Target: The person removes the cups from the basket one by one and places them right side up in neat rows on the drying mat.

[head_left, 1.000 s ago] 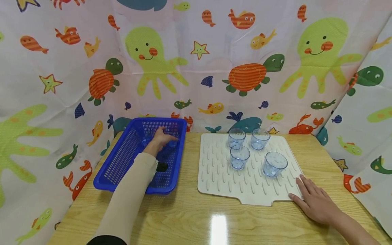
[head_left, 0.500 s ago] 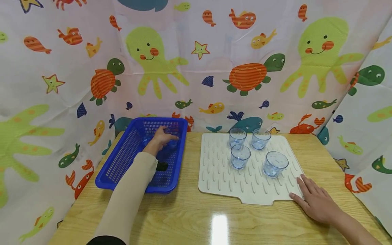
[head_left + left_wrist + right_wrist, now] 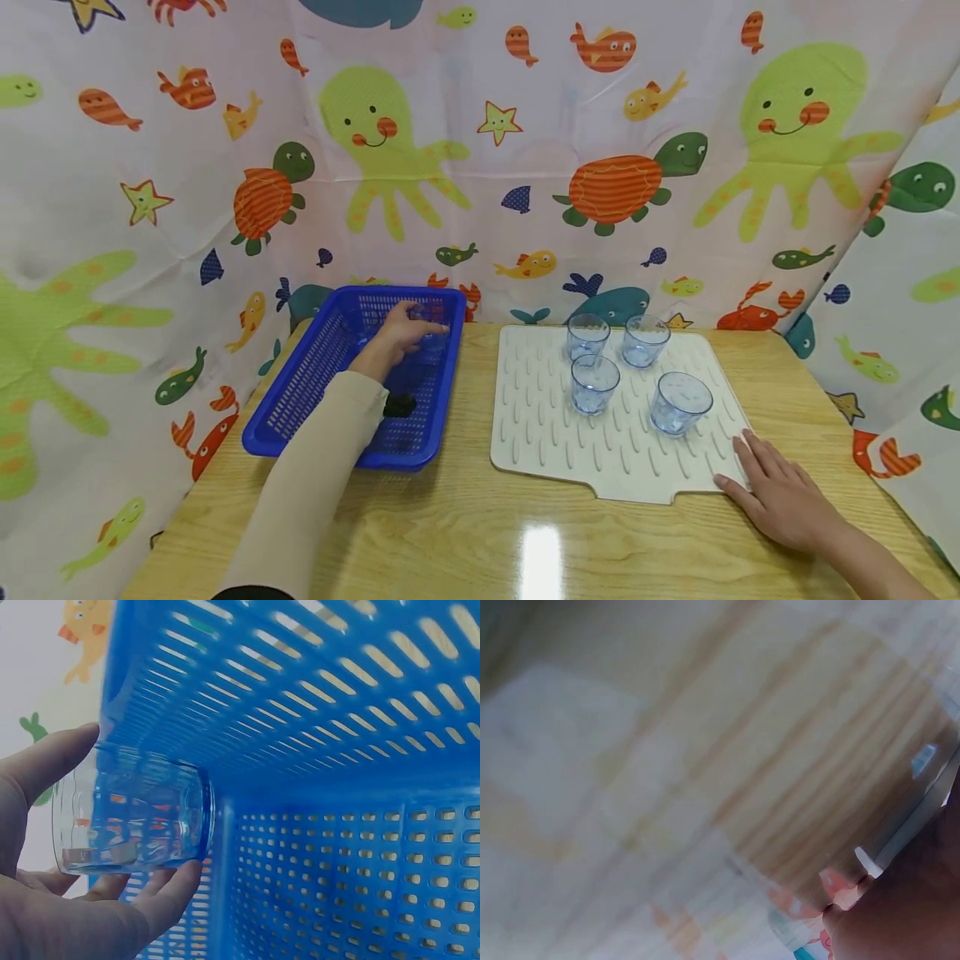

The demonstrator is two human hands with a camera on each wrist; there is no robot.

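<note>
My left hand (image 3: 396, 335) is inside the blue plastic basket (image 3: 447, 392) near its far right corner. Its thumb and curled fingers hold a clear bluish drinking glass (image 3: 135, 814), which lies sideways in the left wrist view; only part of it shows in the head view. My right hand (image 3: 786, 500) lies flat, fingertips on the near right edge of the white ribbed draining mat (image 3: 540, 450). On that mat stand several matching glasses, among them a front right glass (image 3: 680, 406) and a middle glass (image 3: 595, 385). The right wrist view is mostly blurred.
A small dark object (image 3: 400, 406) lies in the basket beside my left forearm. Something clear and bluish sits at the basket's far left, too hidden to name. The wooden table (image 3: 450, 533) meets a sea-animal curtain (image 3: 495, 175) at the back and sides.
The whole head view has shifted slightly to the right. Within the basket, my left hand has moved a little up and right around the glass. My right hand stays in place.
</note>
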